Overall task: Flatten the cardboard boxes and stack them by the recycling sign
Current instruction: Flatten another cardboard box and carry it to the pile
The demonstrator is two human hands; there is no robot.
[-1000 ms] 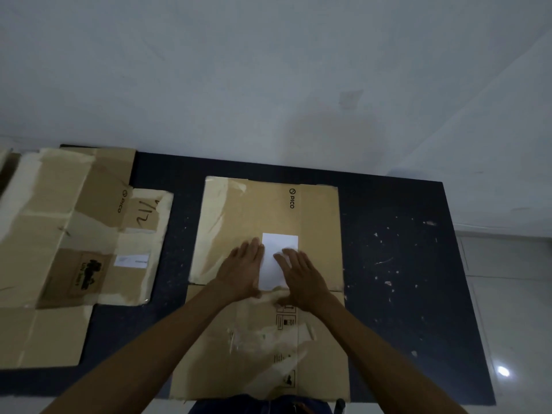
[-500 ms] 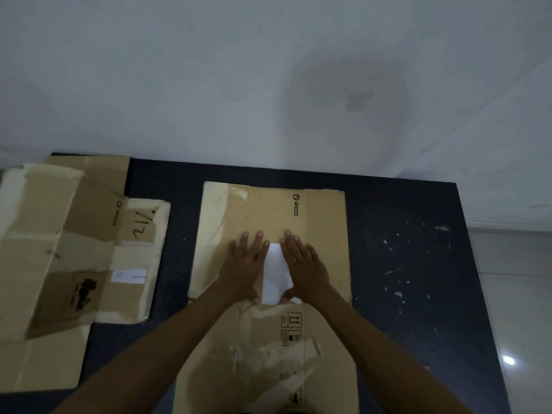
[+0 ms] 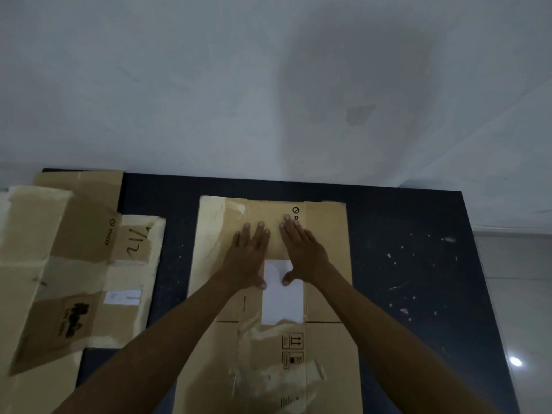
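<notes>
Straight, spread fingers of the left hand (image 3: 249,258) and right hand (image 3: 301,252) press flat on the far half of a flattened cardboard box (image 3: 325,258); neither hand grips anything. The right fingertips cover part of a printed circle logo near the far edge, where only "P" reads. A white label (image 3: 282,297) lies between the wrists, blank as far as can be told. Below it sit handling symbols with upward arrows. The box runs lengthwise from the person toward the wall, in the middle of a dark table (image 3: 418,264) with bare speckled surface to its right. To the left, apart from it, lie other flattened boxes (image 3: 74,264), marked "PICO" and with handwritten strokes.
</notes>
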